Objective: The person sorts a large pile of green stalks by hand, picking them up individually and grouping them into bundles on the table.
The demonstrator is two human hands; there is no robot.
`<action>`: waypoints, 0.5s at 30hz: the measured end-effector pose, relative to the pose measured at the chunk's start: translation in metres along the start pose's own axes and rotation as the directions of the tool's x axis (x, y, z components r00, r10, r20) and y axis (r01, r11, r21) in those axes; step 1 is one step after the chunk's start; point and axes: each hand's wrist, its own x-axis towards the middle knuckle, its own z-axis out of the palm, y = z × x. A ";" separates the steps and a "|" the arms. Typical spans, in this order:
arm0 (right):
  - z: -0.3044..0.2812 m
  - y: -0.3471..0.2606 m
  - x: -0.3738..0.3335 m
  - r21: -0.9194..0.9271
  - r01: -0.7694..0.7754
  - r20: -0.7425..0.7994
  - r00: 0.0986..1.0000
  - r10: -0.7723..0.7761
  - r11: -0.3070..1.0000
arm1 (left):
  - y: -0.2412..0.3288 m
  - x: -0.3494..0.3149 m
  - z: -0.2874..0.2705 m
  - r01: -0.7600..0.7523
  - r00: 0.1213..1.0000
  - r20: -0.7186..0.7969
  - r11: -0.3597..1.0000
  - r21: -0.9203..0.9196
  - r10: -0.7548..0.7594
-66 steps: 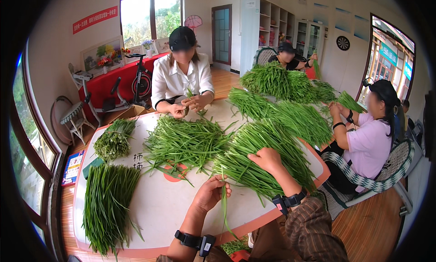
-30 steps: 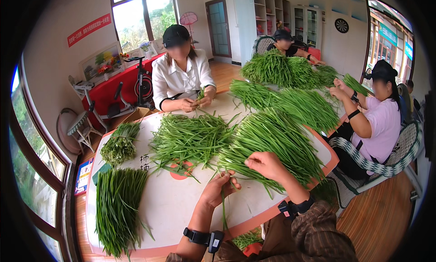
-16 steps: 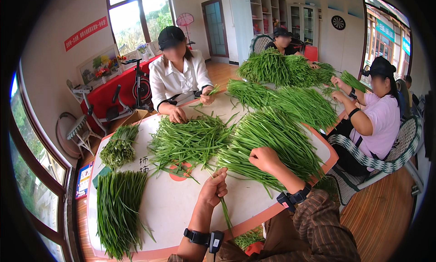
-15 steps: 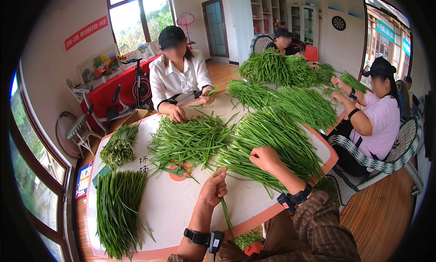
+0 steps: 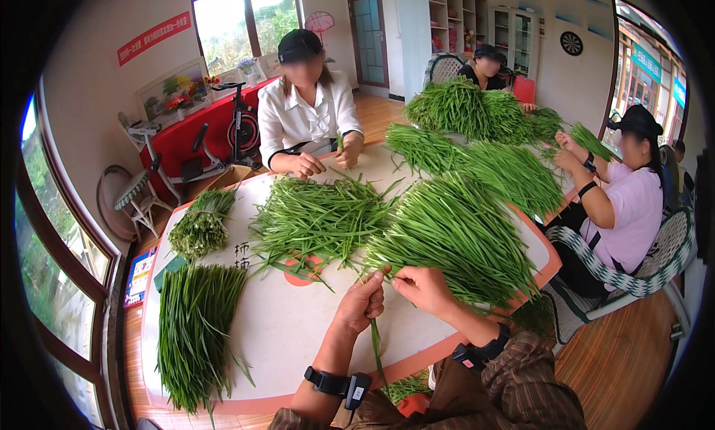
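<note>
My left hand [image 5: 360,302] is closed around a few garlic chives [image 5: 376,346], whose green leaves hang down below the fist over the table's near edge. Right beside it, my right hand [image 5: 426,290] pinches with thumb and forefinger close to the upper ends of those chives; what lies between its fingertips is too small to make out. Just beyond my right hand spreads a large heap of chives [image 5: 454,236]. A looser, tangled heap [image 5: 320,215] lies ahead of my left hand. Bands with small boxes are strapped on both my wrists.
On the white table [image 5: 290,348] a neat chive bundle [image 5: 197,329] lies at left, a shorter bundle [image 5: 202,225] behind it. Across sits a person in white [image 5: 309,121] handling chives; another in pink [image 5: 625,184] works at right, a third [image 5: 484,69] at the back.
My right hand has come left and down from above the large heap to meet my left hand. The person in white has raised some chives. The whole view has shifted slightly.
</note>
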 end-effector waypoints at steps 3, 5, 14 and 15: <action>0.005 -0.002 -0.002 0.003 0.065 0.035 0.997 -0.066 0.998 | -0.001 -0.001 0.000 0.008 1.000 -0.015 0.998 0.055 -0.007; 0.000 0.001 -0.001 0.082 0.022 0.073 0.997 -0.028 0.996 | 0.000 -0.002 0.000 0.010 1.000 -0.001 0.999 0.052 -0.010; -0.012 -0.008 0.027 0.394 -0.027 0.258 0.963 -0.083 0.919 | -0.001 -0.004 0.003 0.060 0.992 0.095 0.970 0.235 -0.085; -0.008 -0.013 0.029 0.398 -0.028 0.262 0.961 -0.085 0.917 | -0.004 -0.004 0.000 0.061 0.993 0.088 0.970 0.234 -0.083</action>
